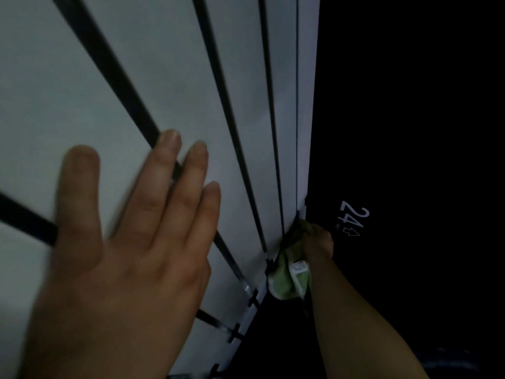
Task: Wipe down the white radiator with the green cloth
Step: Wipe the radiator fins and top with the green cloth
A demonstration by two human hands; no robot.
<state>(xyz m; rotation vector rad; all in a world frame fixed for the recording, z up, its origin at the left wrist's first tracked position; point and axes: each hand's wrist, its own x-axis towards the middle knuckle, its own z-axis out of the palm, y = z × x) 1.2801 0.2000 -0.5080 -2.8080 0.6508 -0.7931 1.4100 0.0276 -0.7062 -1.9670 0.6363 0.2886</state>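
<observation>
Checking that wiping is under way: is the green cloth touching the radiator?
Touching. The head view shows the cloth, gripped by the right hand, bunched against the radiator at its right edge, with no gap between them.

Dim, grainy frame; background nearly black, left hand (123, 255) motion-blurred, white radiator (164, 77) greyish, lines bowed at edges

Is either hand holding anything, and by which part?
The right hand grips the green cloth by its upper part, at the right edge of the white radiator; the labelled end hangs free. The left hand holds nothing, lying flat on the radiator.
</observation>
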